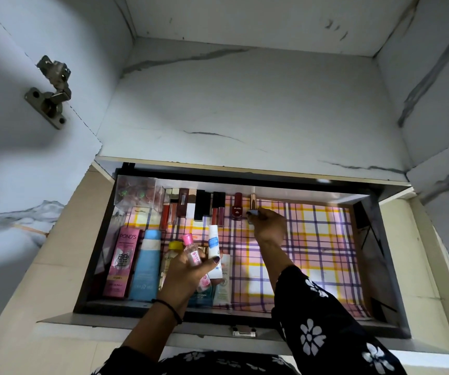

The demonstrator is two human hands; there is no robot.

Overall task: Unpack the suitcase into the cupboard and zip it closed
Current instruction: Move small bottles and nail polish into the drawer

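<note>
In the open cupboard drawer (101, 239), lined with plaid paper, the right hand (269, 226) pinches the lower end of a gold lipstick (253, 203) just beside the red nail-polish bottle (237, 206), on the side away from the row of dark tubes. The lipstick's long axis runs toward the drawer's back wall, parallel with that bottle, its far end nearly touching the wall. The left hand (191, 269), nearer the drawer's front edge, grips a pink-capped bottle (191, 250) and a white tube (214, 250), both pointing the same way, ready to be set down next.
</note>
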